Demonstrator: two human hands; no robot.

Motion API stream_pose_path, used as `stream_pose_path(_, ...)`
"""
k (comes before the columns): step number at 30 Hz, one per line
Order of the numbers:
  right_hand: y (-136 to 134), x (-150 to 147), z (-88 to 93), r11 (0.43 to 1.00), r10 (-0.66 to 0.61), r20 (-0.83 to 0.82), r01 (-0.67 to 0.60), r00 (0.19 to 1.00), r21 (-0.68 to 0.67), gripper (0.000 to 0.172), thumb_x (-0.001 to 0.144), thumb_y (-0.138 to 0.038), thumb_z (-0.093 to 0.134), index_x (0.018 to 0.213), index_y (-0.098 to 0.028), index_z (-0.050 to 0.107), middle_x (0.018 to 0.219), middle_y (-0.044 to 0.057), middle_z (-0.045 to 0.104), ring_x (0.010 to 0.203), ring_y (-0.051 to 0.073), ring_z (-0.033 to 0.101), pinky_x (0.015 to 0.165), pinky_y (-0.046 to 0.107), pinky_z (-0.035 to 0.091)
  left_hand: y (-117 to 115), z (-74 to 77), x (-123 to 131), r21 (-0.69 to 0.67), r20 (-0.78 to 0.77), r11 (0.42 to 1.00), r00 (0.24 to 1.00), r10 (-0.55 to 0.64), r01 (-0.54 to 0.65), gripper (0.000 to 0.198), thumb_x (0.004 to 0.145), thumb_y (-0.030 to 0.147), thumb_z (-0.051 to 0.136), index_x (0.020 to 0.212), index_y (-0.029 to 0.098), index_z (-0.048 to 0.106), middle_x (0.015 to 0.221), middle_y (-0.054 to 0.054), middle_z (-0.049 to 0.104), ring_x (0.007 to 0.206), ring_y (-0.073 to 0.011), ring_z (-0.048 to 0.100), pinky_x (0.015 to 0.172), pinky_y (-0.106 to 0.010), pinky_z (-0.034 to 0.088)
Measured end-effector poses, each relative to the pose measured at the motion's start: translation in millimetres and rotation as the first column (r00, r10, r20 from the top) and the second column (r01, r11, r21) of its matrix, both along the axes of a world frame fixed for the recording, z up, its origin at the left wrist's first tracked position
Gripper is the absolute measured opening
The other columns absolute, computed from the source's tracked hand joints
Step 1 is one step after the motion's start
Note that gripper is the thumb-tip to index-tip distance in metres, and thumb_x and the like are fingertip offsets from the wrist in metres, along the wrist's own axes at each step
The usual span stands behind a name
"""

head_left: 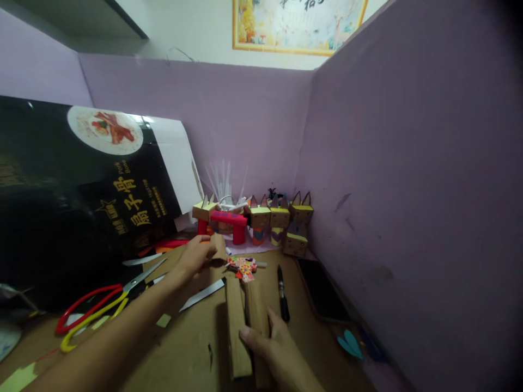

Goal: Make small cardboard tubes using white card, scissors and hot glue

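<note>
My left hand (199, 253) reaches forward, its curled fingers at the near left side of a short brown cardboard tube (219, 246); the fingertips are partly hidden. With thumb and fingers, my right hand (274, 343) grips two long, light-brown bars that look like wood. The left bar (236, 326) and right bar (256, 305) lie side by side, pointing away from me. Just beyond their far ends is a small flower-patterned piece (244, 267). A black pen (281, 294) lies to the right of the bars.
Red-and-yellow-handled scissors (110, 305) lie left, near a white blade-shaped strip (203, 294). A phone (322, 291) and blue paper heart (350, 344) are at right. Several cardboard animal figures (280, 218) stand at the back. A black box (81, 179) leans left; purple walls (253, 114) enclose the table.
</note>
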State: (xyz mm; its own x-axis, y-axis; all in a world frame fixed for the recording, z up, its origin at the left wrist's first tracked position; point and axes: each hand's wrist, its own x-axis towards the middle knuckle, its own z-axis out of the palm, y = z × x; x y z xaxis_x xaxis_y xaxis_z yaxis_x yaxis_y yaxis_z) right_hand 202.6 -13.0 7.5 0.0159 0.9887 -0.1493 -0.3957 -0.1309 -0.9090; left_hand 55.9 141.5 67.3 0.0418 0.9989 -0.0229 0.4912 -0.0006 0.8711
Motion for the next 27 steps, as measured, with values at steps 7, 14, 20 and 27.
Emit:
stream_pose_path(7,-2,-18,3.2,0.997,-0.062,0.036,0.061,0.997,0.043,0.055,0.056,-0.028,0.075,0.104,-0.013,0.054,0.097,0.012,0.069,0.088,0.029,0.065,0.077,0.040,0.050,-106,-45.9,-44,-0.104,0.392,0.961,0.898,-0.198,0.257,0.058,0.064,0.031,0.057,0.118,0.016,0.040,0.050,0.009,0.042,0.039,-0.0094,0.040,0.036,-0.018,0.030)
stream_pose_path(14,-7,-24,-2.3,0.997,-0.056,0.089,0.052,0.994,0.049,0.054,0.052,-0.021,0.076,0.101,-0.014,0.056,0.093,0.010,0.070,0.085,0.027,0.066,0.073,0.037,0.051,-125,-51.8,-48,-0.017,0.374,0.926,0.861,-0.344,0.378,0.062,0.070,0.034,0.055,0.124,0.015,0.030,0.067,0.003,0.054,0.047,-0.0107,0.047,0.040,-0.020,0.036)
stream_pose_path(20,-11,-20,1.0,0.985,-0.090,0.170,0.062,0.981,0.163,0.052,0.057,-0.019,0.073,0.105,-0.015,0.054,0.094,0.007,0.070,0.086,0.025,0.065,0.076,0.036,0.051,-126,-58.4,-47,0.053,0.312,0.925,0.874,-0.372,0.375,0.069,0.066,0.023,0.054,0.130,0.015,0.029,0.097,-0.007,0.063,0.069,-0.0159,0.061,0.061,-0.026,0.048)
stream_pose_path(27,-9,-21,-0.1,0.964,-0.182,0.214,0.132,0.960,0.230,0.057,0.054,-0.015,0.074,0.107,-0.017,0.053,0.099,0.005,0.069,0.092,0.025,0.063,0.082,0.036,0.048,-129,-58.8,-51,0.248,0.002,0.914,0.944,-0.331,0.320,0.063,0.071,0.017,0.052,0.131,0.019,0.036,0.104,-0.007,0.063,0.069,-0.0155,0.060,0.069,-0.029,0.049)
